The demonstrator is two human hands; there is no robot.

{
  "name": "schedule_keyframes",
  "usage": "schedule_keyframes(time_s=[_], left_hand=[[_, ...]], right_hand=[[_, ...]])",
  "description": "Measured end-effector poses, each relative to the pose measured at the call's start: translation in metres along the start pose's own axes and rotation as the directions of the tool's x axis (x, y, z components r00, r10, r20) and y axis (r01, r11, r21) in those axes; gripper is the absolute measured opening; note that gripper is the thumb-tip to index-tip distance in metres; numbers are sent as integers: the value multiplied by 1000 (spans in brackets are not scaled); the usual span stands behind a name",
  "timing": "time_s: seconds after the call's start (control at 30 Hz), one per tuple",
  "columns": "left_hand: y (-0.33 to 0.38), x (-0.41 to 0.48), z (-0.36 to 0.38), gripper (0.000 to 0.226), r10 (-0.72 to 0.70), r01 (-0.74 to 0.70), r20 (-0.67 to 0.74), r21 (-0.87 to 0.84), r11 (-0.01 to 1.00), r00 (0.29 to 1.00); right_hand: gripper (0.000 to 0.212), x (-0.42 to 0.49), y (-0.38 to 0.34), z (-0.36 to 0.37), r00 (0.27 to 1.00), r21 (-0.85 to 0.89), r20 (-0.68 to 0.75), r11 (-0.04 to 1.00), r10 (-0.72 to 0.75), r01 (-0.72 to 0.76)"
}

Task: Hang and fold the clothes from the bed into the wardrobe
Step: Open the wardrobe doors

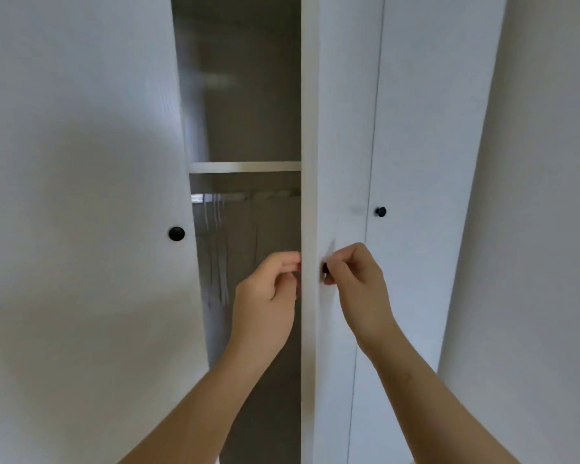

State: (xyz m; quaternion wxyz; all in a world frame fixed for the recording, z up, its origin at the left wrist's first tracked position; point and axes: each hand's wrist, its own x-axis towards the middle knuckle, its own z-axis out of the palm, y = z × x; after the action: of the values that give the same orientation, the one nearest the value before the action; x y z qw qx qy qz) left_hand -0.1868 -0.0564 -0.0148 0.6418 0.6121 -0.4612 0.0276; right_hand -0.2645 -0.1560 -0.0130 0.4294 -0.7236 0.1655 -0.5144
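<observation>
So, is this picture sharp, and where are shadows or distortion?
Head view: soft overall; hangers inside blurred and dim; a broad shadow on the left door; straight door edges bow from the wide lens; right hand on knob fairly clear.

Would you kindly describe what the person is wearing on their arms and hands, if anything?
Nothing worn shows on either. The left hand and right hand are ungloved, with no rings on the sides facing the camera. The left forearm and right forearm are bare down to the picture's lower edge: no sleeve, cuff, watch or bracelet in view.
</observation>
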Motion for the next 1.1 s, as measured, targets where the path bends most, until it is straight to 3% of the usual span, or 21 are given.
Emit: schedule_keyframes(time_s=[0.13,0.37,0.63,0.7,0.8,0.9,0.97,1.0,1.1], left_hand=[[33,-25,66,46,34,-31,42,-73,997,999],[73,-50,182,37,79,-53,199,-132,990,977],[69,-49,237,47,-50,64,256,-47,997,965],[69,-45,240,45,-57,72,249,-50,996,967],[68,-39,237,42,-52,66,246,-50,997,968],[63,-31,224,35,-54,58,164,-19,998,985],[57,-25,208,32,-59,58,85,16,998,995],[52,-22,197,31,-65,62,60,46,997,996],[34,-11,156,31,-96,96,-5,145,985,995]], right_hand=[[18,-8,-1,-77,997,14,-50,998,60,-59],[23,9,5,-196,953,-2,-133,961,273,-276],[41,6,17,-246,924,119,-94,926,370,-358],[39,3,16,-250,916,111,-160,929,367,-353],[28,1,12,-250,895,13,-309,942,322,-335],[38,-4,8,-243,902,-373,-425,892,79,-254],[39,-6,4,-232,917,-567,-360,821,-173,-68],[36,-5,2,-224,927,-584,-305,812,-219,0],[26,4,2,-192,971,-520,-185,854,-150,33]])
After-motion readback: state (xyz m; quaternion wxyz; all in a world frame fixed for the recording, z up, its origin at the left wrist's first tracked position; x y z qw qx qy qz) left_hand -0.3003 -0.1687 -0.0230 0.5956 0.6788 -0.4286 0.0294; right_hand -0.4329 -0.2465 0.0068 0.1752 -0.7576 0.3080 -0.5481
